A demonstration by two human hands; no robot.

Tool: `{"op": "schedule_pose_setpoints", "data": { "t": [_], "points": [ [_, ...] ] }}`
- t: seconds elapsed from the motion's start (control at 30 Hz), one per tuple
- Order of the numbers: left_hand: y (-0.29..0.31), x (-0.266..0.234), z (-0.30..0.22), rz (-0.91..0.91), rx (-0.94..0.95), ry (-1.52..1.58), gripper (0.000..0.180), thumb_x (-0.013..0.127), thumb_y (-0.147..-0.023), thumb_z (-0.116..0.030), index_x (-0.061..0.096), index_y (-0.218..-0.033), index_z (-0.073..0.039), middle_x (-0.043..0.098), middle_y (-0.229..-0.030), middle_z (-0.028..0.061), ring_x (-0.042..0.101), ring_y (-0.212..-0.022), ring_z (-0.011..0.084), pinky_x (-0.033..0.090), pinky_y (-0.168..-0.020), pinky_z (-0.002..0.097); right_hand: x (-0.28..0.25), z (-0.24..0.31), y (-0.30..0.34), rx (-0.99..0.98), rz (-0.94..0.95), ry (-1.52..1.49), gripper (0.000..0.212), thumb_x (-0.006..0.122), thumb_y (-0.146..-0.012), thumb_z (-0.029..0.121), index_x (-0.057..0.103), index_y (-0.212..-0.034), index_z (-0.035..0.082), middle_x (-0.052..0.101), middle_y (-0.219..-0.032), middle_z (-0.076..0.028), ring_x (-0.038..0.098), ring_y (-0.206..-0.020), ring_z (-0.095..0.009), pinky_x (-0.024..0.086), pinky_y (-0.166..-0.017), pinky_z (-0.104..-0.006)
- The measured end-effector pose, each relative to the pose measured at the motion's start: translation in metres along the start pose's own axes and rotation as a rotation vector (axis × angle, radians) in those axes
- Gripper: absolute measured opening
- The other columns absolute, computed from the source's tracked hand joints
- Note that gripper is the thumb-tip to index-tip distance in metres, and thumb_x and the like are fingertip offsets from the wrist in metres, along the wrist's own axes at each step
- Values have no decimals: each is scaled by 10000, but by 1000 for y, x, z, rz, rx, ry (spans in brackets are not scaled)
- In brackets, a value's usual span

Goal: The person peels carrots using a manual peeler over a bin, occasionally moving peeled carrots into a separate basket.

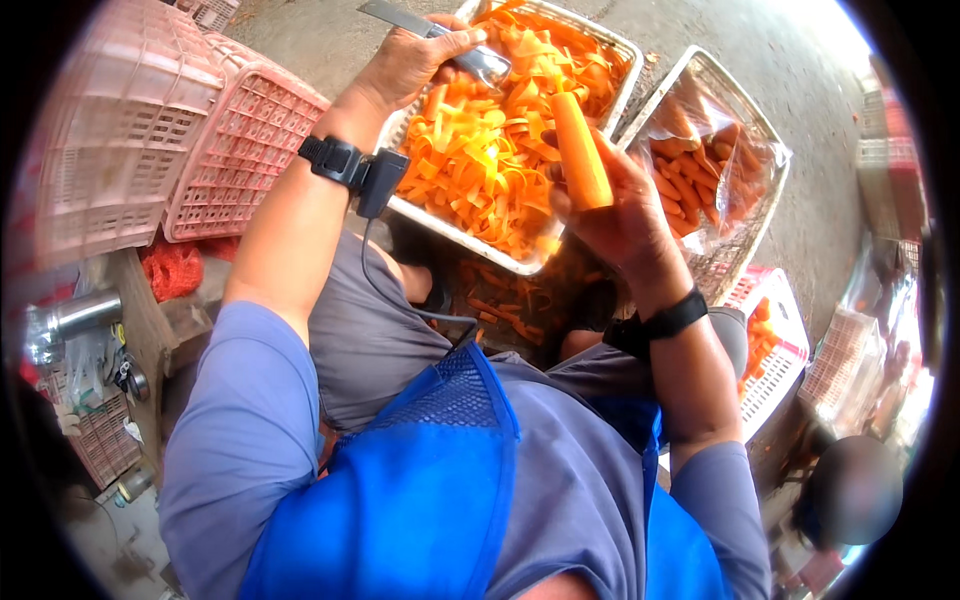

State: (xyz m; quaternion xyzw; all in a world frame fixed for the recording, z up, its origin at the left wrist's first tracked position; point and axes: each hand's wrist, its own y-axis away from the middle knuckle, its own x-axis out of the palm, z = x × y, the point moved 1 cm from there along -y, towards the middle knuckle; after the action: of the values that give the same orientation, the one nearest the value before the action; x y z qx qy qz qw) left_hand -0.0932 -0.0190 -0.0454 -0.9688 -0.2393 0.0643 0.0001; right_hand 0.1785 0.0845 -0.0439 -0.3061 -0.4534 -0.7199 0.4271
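My left hand (408, 66) is closed around a metal peeler (482, 64); one flat end sticks out to the left and the shiny end points right. In my right hand (632, 215) a smooth orange carrot (580, 150) is gripped near its thick, flat lower end, its narrower end tilted up and away. Both hands are over or beside a white crate (470, 246) heaped with wide orange carrot peelings (475, 165). Peeler and carrot are apart. A dark band with a small box is strapped to my left wrist, and a black band circles my right wrist.
Right of the peelings stands another crate (768, 150), with a clear bag of unpeeled carrots (705, 180). A white crate (785, 360) near my right knee contains orange pieces. Pink crates (245, 150) are stacked at left. Scraps (510, 308) litter the ground between my feet.
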Motion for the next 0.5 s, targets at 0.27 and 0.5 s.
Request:
{"op": "schedule_pose_setpoints", "data": {
  "t": [0.27,0.5],
  "points": [
    [37,68,-49,187,77,-76,210,660,-968,-272,715,-1000,-71,693,-807,27,600,-651,56,468,-537,173,-23,-2,-16,21,-85,116,399,489,-1039,353,530,-1271,31,643,-1047,-121,628,-777,-181,540,-601,-301],
    [13,38,-24,75,93,-156,191,624,-983,-229,741,-1034,-88,724,-873,47,680,-756,97,523,-607,200,-10,-6,-3,70,-15,118,438,428,-1061,355,532,-1259,-21,646,-922,-126,628,-686,-198,529,-540,-307]
  ]
}}
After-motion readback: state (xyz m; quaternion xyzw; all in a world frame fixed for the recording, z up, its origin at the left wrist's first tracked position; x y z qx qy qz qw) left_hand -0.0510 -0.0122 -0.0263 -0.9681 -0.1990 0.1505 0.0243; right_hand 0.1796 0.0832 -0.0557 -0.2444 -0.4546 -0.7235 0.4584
